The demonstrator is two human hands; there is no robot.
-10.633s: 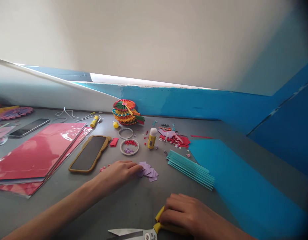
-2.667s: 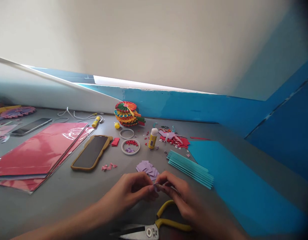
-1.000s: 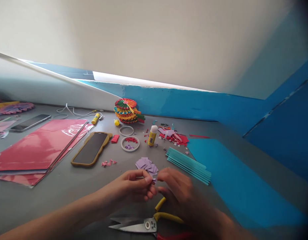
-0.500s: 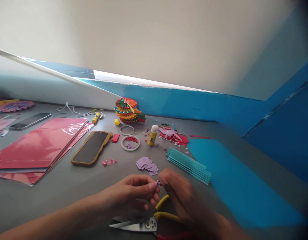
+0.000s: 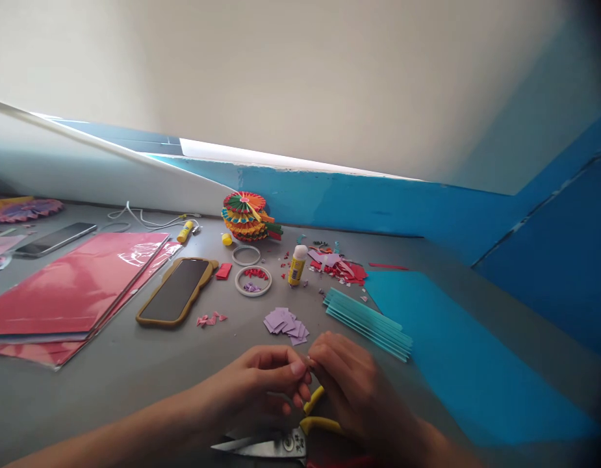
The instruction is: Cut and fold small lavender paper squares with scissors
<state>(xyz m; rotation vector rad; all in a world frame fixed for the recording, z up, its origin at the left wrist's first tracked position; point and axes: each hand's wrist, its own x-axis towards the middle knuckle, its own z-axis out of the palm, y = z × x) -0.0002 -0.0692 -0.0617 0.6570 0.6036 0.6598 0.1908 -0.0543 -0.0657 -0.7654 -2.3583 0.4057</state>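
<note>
Paper squares (image 5: 282, 321) lie on the table (image 5: 149, 370) just beyond the left hand (image 5: 268, 376) and right hand (image 5: 347, 377), perhaps for easy reach. Fingers of both hands are pinched, seemingly on one tiny bit (image 5: 308, 359), almost hidden; such smallness probably demands two hands. Farther and to the left, a ring (image 5: 253, 294) surrounds red and purple pieces (image 5: 255, 273), likely so they do not scatter. Near scissors (image 5: 275, 448) carry characters (image 5: 299, 443) beside the pivot, which I cannot surely read. Upright glue (image 5: 297, 265) has a yellow label, its print too small.

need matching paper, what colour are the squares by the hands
The paper squares are light purple; head view.
</note>
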